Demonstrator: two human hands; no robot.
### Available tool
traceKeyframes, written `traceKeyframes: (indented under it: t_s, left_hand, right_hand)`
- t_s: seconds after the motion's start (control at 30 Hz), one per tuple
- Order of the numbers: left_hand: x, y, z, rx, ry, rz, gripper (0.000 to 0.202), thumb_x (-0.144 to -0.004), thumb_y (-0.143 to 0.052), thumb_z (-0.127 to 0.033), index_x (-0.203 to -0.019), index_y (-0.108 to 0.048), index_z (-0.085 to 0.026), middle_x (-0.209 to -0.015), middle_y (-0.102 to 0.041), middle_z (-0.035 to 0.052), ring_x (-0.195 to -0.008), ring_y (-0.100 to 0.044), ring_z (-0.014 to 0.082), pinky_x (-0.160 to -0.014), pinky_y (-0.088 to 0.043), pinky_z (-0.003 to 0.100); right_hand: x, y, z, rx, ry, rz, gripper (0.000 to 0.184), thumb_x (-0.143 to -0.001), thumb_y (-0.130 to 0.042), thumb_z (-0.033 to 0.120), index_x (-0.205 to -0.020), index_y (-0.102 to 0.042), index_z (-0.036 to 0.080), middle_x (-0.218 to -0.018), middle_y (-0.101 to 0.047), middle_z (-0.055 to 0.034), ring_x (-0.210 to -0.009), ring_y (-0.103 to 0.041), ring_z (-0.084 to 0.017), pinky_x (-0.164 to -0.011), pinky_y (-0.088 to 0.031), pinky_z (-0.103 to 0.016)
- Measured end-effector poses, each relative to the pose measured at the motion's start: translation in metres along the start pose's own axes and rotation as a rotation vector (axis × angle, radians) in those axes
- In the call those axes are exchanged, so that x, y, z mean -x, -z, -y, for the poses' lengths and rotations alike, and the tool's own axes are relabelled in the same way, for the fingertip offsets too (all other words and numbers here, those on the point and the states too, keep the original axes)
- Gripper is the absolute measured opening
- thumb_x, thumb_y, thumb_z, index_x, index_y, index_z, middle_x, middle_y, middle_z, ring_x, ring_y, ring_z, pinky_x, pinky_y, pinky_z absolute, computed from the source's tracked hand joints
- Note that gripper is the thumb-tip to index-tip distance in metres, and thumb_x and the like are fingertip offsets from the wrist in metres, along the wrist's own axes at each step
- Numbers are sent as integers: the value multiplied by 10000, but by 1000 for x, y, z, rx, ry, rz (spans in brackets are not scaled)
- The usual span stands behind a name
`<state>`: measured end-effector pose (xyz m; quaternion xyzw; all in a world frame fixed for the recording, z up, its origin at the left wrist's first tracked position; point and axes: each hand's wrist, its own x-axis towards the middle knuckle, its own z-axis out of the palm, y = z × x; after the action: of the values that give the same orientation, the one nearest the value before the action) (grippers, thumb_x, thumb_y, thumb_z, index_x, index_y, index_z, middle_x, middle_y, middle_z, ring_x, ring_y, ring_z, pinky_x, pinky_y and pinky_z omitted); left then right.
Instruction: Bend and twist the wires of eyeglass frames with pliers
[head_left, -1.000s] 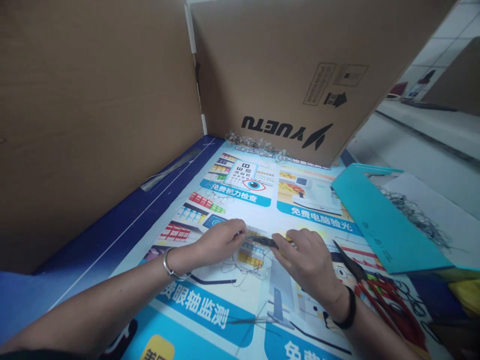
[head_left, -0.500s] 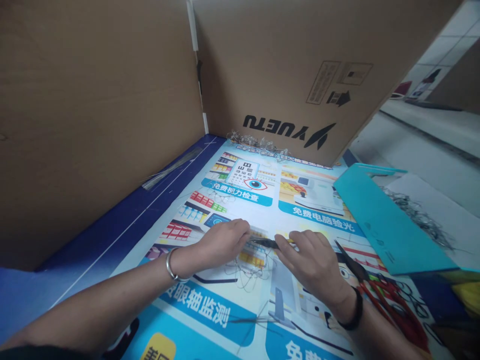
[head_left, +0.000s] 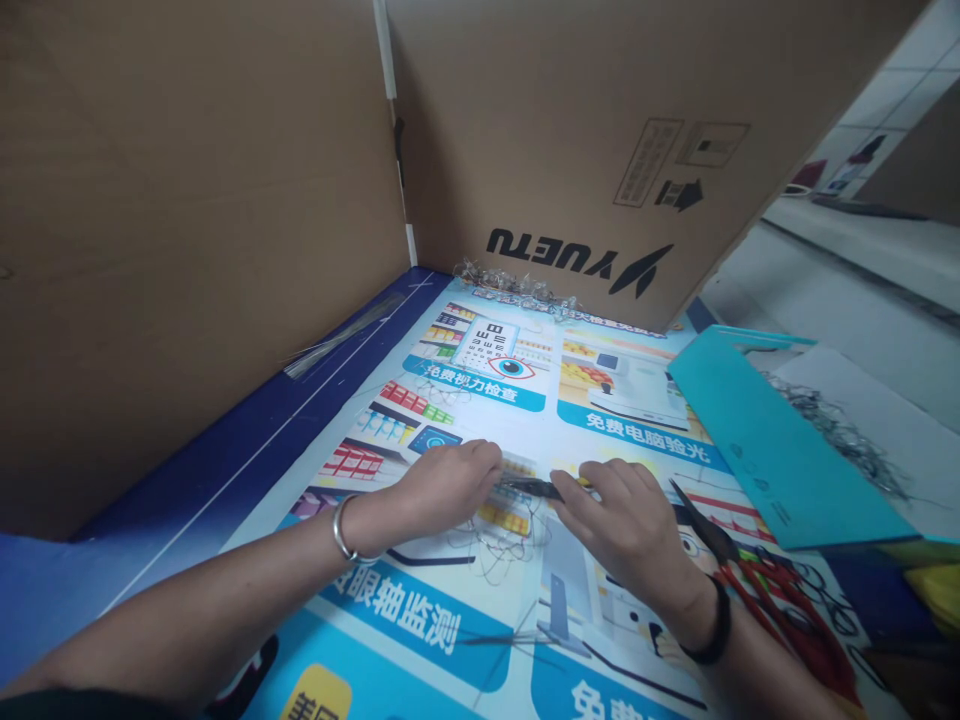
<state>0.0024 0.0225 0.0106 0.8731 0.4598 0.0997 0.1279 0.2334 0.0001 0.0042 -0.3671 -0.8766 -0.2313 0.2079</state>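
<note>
My left hand [head_left: 444, 485] lies on the printed poster [head_left: 465, 610], fingers curled and pinching a thin wire eyeglass frame [head_left: 504, 530] with clear lenses. My right hand [head_left: 625, 520] is closed around a small dark tool with a yellow handle [head_left: 541, 488]. The tool's tip meets the frame right beside my left fingertips. Loose thin wire trails from the frame toward me. A silver bangle sits on my left wrist, a black band on my right.
Red-handled scissors [head_left: 757, 590] lie to the right of my right hand. A teal paper bag [head_left: 757, 440] lies at right, beside a pile of wire frames [head_left: 840, 435]. Cardboard walls [head_left: 187, 220] stand left and behind, with clear plastic bits [head_left: 517, 285] at the back wall's foot.
Both hands stay at the same spot, the right one shifting slightly. The loose wire under the frame has spread a little toward me.
</note>
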Motion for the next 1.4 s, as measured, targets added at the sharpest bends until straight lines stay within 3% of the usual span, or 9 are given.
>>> traceKeyframes:
  t_s: [0.4,0.93,1.2,1.4]
  left_hand:
    - [-1,4,4,240,-17,-1,236,-916,-377,-227,-943,-607,-180,-931,-670,46,-825,-618,174,-712,-463,281]
    - [-2,3,7,328,-9,-60,169,-853,-521,-238,-835,-680,-184,-795,-692,21,-697,-599,134,-629,-429,226]
    - [-3,-2,7,334,24,-65,167,-821,-532,-230,-733,-659,-166,-640,-630,0,-554,-506,98,-521,-354,207]
    - [-3,-2,12,428,-9,-46,164,-866,-473,-216,-808,-621,-175,-742,-642,-6,-641,-543,100,-581,-390,195]
  right_hand:
    - [-2,-7,2,-139,-161,70,167,-873,-503,282,-877,-637,181,-730,-545,-49,-738,-471,-176,-661,-308,-302]
    - [-2,-7,5,-165,-213,78,177,-874,-503,299,-865,-637,183,-713,-550,-49,-734,-488,-175,-668,-323,-293]
    - [-2,-4,7,-166,-219,69,188,-873,-498,304,-883,-640,182,-721,-550,-54,-734,-485,-178,-669,-330,-299]
    - [2,-2,1,-131,-201,22,186,-860,-519,303,-908,-638,169,-769,-569,-67,-758,-485,-186,-672,-325,-307]
